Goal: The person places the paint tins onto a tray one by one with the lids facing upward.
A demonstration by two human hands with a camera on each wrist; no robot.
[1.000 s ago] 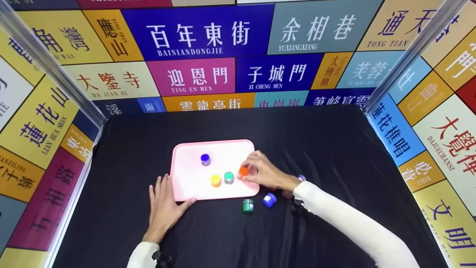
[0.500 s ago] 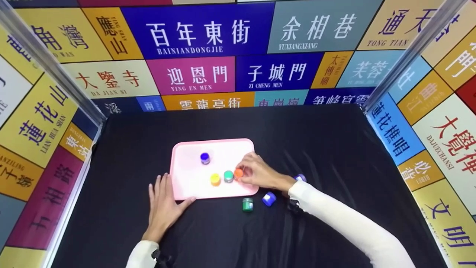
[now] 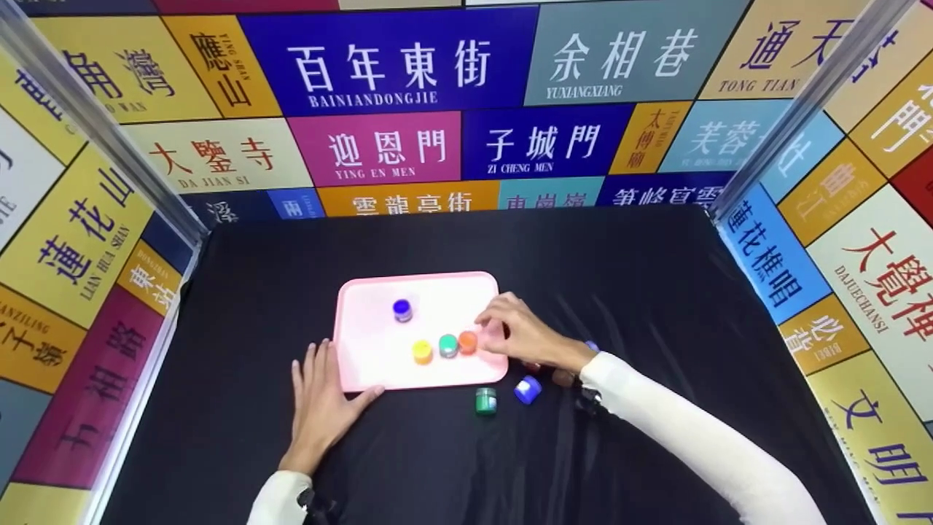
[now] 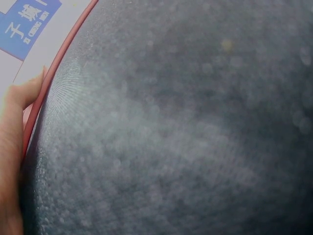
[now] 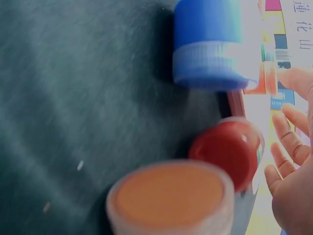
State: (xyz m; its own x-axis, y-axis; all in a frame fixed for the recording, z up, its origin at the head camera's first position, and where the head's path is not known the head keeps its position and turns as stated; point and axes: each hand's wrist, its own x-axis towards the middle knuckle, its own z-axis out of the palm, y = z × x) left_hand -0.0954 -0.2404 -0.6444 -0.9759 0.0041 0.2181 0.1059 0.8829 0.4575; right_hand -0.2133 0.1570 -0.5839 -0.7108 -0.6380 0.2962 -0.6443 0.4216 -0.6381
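Observation:
A pink tray (image 3: 364, 357) lies on the black cloth. My left hand (image 3: 321, 412) rests at its near left corner, fingers straight along the left side and thumb at the front rim. On the tray, a yellow paint jar (image 3: 422, 353), a teal one (image 3: 448, 345) and an orange one (image 3: 467, 343) stand in a row, teal and orange close together. A dark blue jar (image 3: 401, 310) stands farther back. My right hand (image 3: 523, 334) hovers over the tray's right edge, just right of the orange jar, holding nothing, its fingers loosely bent.
In front of the tray are a dark green jar (image 3: 485, 402) and a blue jar (image 3: 528, 390). A red jar (image 5: 225, 152) and a brown-orange jar (image 5: 168, 196) lie under my right wrist; a purple jar (image 3: 592, 346) shows behind it. Sign-covered walls (image 3: 386, 58) surround the table.
The orange jar has moved left, up beside the teal jar, and my right hand has let go of it and drawn back right. My left hand has stayed put.

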